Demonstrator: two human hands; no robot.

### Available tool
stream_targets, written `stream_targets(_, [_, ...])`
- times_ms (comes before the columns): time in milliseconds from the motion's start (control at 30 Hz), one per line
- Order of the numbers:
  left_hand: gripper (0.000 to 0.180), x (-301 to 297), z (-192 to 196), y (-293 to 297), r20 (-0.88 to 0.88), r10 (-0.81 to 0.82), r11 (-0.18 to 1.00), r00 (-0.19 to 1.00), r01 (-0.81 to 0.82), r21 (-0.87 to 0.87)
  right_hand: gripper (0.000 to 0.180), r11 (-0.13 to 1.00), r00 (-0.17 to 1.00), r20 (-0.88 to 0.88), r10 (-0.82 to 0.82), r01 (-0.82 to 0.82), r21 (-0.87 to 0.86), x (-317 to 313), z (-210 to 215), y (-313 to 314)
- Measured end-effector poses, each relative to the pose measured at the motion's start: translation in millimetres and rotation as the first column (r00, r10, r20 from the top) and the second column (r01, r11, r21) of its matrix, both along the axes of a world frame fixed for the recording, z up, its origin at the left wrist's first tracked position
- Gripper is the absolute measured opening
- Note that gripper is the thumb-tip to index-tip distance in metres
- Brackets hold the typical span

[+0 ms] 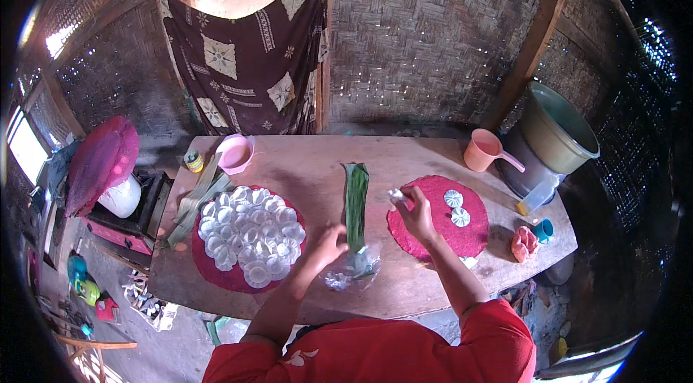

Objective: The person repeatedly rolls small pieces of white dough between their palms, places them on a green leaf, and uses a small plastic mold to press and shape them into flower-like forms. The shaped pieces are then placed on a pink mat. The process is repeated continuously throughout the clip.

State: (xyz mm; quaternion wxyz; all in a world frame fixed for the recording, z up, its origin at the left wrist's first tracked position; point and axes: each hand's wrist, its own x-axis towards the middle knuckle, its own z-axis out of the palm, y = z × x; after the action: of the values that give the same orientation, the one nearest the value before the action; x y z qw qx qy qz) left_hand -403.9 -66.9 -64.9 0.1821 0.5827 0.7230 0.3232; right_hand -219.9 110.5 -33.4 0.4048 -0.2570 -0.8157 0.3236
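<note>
- The right hand point(417, 220) pinched a small white piece point(395, 195) at its fingertips, by the left edge of the red round mat point(462, 243).
- The left hand point(330, 244) was just beside the green leaf strip point(356, 202); whether it gripped anything, I could not tell.

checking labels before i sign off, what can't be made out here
Head view: the white piece's exact shape; small, partly covered by the right hand.
Head view: whether the left hand touches the leaf strip; too small.
Head view: what, if anything, the clear plastic holds; crumpled, blurred.
</note>
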Motion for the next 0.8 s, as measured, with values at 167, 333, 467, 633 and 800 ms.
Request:
stream_targets(167, [0.054,10,45,21,0.834,-0.183,0.916,0.52,-0.218,0.337,0.017,0.87,0.908,-0.373,0.192,-0.333,-0.364,-5,41,-35])
stream_targets(333, [0.053,12,62,18,0.921,-0.319,0.945,-0.226,0.0,0.327,0.018,0.783,0.917,-0.353,0.189,-0.357,-0.509,-19,56,-59])
stream_targets(467, [0.035,21,41,16,0.981,-0.132,0.981,0.14,-0.122,0.15,0.024,0.811,0.967,-0.168,0.191,-0.252,-0.528,-25,42,-60])
stream_targets(633, [0.02,30,8,20,0.965,-0.056,0.942,0.258,-0.307,0.137,0.023,0.883,0.966,-0.189,0.175,-0.239,-0.404,-30,15,-62])
stream_targets(800, [0.019,38,-8,24,0.98,-0.063,0.902,0.189,-0.409,0.137,0.025,0.862,0.984,-0.136,0.111,-0.163,-0.48,-33,-2,-61])
